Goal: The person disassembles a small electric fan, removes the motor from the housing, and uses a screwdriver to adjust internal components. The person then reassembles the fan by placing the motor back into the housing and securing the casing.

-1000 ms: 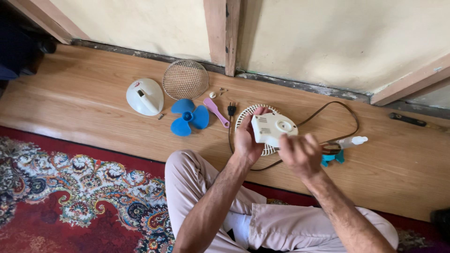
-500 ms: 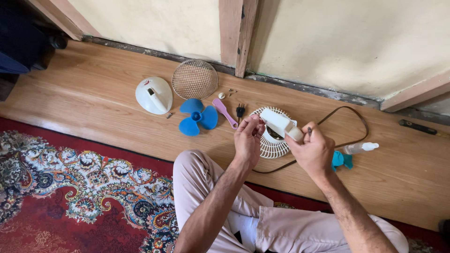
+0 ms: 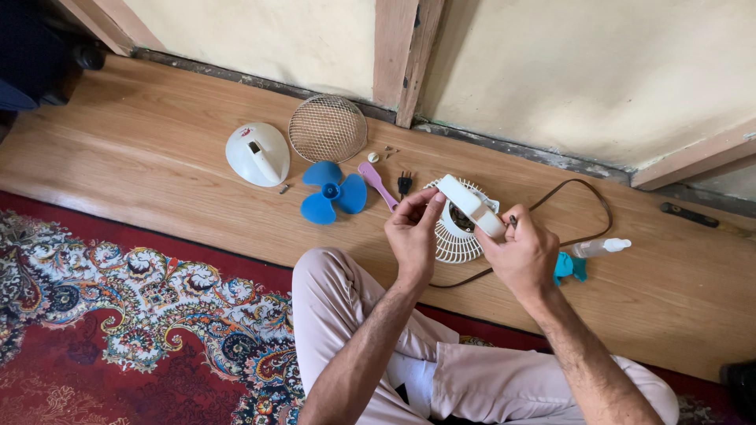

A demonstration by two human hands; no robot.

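White fan body [image 3: 471, 206] sits gripped between left hand [image 3: 413, 236] and right hand [image 3: 524, 256].

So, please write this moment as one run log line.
left hand: grips fan body | right hand: grips fan body | rear grille: attached | blue blade: on floor
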